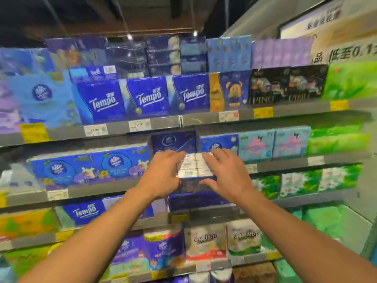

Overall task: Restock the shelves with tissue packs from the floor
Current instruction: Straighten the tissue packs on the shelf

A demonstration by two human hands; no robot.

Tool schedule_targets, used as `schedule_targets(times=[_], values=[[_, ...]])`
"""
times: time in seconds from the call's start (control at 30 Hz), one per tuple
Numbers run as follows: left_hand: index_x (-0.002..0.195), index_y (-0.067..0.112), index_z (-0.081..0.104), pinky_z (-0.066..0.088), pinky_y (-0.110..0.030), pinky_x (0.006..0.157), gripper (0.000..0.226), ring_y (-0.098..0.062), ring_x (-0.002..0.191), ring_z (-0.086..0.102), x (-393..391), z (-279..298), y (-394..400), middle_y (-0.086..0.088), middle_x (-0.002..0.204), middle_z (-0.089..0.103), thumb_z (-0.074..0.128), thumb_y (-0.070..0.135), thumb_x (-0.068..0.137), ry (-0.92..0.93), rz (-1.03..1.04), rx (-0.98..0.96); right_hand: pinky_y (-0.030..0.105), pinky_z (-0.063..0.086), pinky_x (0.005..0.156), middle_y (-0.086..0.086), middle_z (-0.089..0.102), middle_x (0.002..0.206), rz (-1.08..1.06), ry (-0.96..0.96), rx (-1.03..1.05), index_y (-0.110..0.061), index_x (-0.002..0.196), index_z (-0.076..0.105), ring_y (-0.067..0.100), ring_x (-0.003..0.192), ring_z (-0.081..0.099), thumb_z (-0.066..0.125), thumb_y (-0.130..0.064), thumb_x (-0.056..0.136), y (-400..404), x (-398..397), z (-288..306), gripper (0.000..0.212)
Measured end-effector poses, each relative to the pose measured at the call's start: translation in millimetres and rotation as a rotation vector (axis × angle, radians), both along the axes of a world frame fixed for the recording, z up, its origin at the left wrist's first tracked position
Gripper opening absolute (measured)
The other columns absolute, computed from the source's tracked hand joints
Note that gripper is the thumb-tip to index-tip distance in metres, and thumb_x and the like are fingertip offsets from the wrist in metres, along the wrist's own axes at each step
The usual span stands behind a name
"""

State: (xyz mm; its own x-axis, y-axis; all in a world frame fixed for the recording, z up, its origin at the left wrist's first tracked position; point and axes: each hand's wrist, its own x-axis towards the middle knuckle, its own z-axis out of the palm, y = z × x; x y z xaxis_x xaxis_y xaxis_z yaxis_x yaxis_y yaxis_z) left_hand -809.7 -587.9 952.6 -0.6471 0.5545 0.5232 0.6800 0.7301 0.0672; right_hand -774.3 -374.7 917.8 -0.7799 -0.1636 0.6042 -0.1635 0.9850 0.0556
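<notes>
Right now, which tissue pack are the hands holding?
The dark blue pack with small white packets showing, in the middle of the second shelf. Left hand and right hand grip its sides; the other packs sit untouched.

Both bare forearms extend forward and upward, converging toward the centre. The left hand point(163, 173) and the right hand point(223, 174) face each other, fingers curled, thumbs low, gripping opposite sides of one item between them.

Tissue pack point(196, 168): glossy clear plastic film wrap, white paper packs inside. Tempo packs point(145, 97): shiny printed plastic wrap. Shelf edge point(163, 123): matt grey, smooth. Price tags point(139, 125): paper.
</notes>
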Motion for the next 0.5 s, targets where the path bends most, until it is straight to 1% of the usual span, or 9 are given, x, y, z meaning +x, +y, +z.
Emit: schedule_targets(times=[0.07,0.1,0.2,0.27,0.3,0.37,0.4,0.43,0.5], values=[[0.106,0.012,0.065,0.042,-0.043,0.081,0.061,-0.032,0.092,0.058,-18,8,4,-0.010,0.094,0.065,0.044,0.052,0.066,0.021,0.018,0.034,0.046,0.048,0.088,0.008,0.054,0.125,0.023,0.008,0.000,-0.021,0.135,0.049,0.034,0.113,0.050,0.072,-0.065,0.066,4,-30,7,0.085],[0.106,0.007,0.066,0.040,-0.043,0.082,0.062,-0.034,0.092,0.058,-28,9,5,-0.013,0.096,0.066,0.045,0.050,0.067,0.029,0.034,0.066,0.047,0.047,0.089,0.009,0.054,0.128,0.040,0.015,0.016,-0.021,0.135,0.048,0.034,0.115,0.049,0.073,-0.064,0.068,4,-46,8,0.084],[0.108,0.005,0.066,0.038,-0.039,0.082,0.046,-0.038,0.093,0.060,-60,6,2,-0.016,0.099,0.066,0.063,0.021,0.065,0.031,0.122,0.142,0.049,0.045,0.091,0.009,0.051,0.134,0.072,0.036,0.078,-0.023,0.138,0.045,0.034,0.120,0.047,0.072,-0.060,0.073,-2,-92,10,0.079],[0.112,0.007,0.065,0.040,-0.035,0.085,0.051,-0.037,0.097,0.060,-82,0,-4,-0.015,0.104,0.066,0.072,0.007,0.062,0.037,0.147,0.180,0.050,0.042,0.092,0.009,0.052,0.134,0.074,0.062,0.090,-0.023,0.136,0.049,0.035,0.119,0.048,0.073,-0.059,0.072,-9,-115,8,0.077],[0.119,0.008,0.064,0.039,-0.030,0.090,0.056,-0.035,0.102,0.059,-92,-3,-7,-0.014,0.110,0.066,0.075,0.002,0.064,0.042,0.159,0.196,0.051,0.041,0.092,0.009,0.053,0.133,0.084,0.081,0.096,-0.023,0.135,0.051,0.035,0.118,0.049,0.075,-0.058,0.072,-11,-126,7,0.077],[0.132,0.009,0.057,0.035,-0.027,0.100,0.064,-0.030,0.116,0.053,-111,-7,-16,-0.011,0.126,0.060,0.074,-0.001,0.070,0.032,0.207,0.217,0.052,0.039,0.092,0.010,0.054,0.132,0.119,0.136,0.115,-0.022,0.133,0.053,0.035,0.117,0.049,0.075,-0.058,0.072,-16,-143,6,0.075],[0.135,0.011,0.055,0.035,-0.030,0.105,0.067,-0.029,0.121,0.049,-120,-8,-19,-0.010,0.131,0.057,0.073,-0.002,0.072,0.022,0.224,0.215,0.053,0.039,0.092,0.011,0.054,0.132,0.136,0.168,0.122,-0.022,0.133,0.054,0.036,0.116,0.050,0.074,-0.058,0.072,-19,-150,5,0.074],[0.137,0.011,0.053,0.036,-0.034,0.107,0.070,-0.029,0.124,0.047,-129,-9,-24,-0.010,0.133,0.055,0.071,-0.005,0.071,0.005,0.231,0.214,0.055,0.038,0.093,0.012,0.054,0.131,0.148,0.193,0.126,-0.021,0.132,0.055,0.037,0.116,0.050,0.074,-0.058,0.072,-23,-156,4,0.073],[0.139,0.012,0.052,0.039,-0.038,0.106,0.074,-0.029,0.125,0.046,-140,-11,-33,-0.010,0.135,0.054,0.067,-0.008,0.069,0.004,0.239,0.202,0.057,0.038,0.094,0.014,0.055,0.130,0.154,0.209,0.138,-0.019,0.130,0.057,0.038,0.115,0.050,0.075,-0.058,0.070,-32,-165,4,0.073]])
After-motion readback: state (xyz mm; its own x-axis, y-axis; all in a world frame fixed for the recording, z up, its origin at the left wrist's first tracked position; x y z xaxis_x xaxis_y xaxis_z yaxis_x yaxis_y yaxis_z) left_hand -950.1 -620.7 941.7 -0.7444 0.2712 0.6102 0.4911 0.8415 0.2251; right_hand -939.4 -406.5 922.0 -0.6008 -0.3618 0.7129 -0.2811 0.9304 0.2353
